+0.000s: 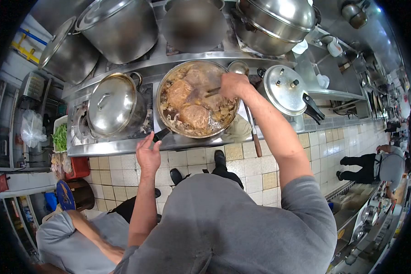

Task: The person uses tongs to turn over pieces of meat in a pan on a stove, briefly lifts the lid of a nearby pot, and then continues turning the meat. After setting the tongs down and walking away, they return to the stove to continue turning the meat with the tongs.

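A wide pan (160,93) sits in front of me, holding several large browned pieces of meat (195,115) in brown liquid with smaller chopped bits. Over its right side, my right hand (235,86) is closed around a dark, thin utensil (213,92) that points left into the pan; its exact kind is hard to make out. At the pan's lower left, the thumb and forefinger of my left hand (148,151) close on the end of the black pan handle (161,134). A long ladle (251,123) with a wooden grip lies right of the pan, beside a folded cloth (237,129).
A lidded pot (113,105) stands left and a pressure cooker (284,90) right. Large pots (123,34) and a domed steamer (271,27) line the back. One person (84,239) is close at lower left; another (386,166) works far right.
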The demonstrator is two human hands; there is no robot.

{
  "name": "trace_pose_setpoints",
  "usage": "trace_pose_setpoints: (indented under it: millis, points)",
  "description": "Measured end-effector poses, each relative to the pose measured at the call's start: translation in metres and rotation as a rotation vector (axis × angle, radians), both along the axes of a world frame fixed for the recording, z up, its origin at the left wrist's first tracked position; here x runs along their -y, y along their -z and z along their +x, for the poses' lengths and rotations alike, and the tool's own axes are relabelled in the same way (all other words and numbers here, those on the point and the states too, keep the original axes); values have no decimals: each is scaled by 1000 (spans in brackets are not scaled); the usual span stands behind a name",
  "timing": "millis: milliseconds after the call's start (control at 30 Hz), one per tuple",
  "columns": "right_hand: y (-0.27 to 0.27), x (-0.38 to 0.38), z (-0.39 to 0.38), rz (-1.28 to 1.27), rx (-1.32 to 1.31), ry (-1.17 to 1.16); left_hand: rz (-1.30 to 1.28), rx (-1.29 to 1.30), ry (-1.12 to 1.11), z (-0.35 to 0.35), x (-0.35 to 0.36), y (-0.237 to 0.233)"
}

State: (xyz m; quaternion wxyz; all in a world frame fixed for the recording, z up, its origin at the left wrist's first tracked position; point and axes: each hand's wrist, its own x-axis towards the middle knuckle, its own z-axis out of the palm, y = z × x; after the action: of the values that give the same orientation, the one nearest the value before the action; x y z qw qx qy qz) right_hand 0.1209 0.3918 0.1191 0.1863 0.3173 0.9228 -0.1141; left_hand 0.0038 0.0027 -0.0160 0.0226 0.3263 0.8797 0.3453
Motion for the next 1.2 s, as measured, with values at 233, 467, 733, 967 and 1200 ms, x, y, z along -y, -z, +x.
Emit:
trace_pose_setpoints:
  millis: [233, 467, 733, 967, 1200]
  points:
    - [28, -1, 32, 148, -19, -106, 12, -34, -30, 0, 0, 4]
    - [70, 27, 111, 284, -421, -194, 3, -19, -25, 0, 1, 4]
    - [67, 46, 139, 153, -329, 23, 0, -30, 3, -2, 1, 2]
    - [32, 9, 80, 109, -254, 185, 17, 8, -9, -1, 0, 3]
    - [36, -10, 11, 82, -80, 112, 7, 1, -18, 0, 0, 4]
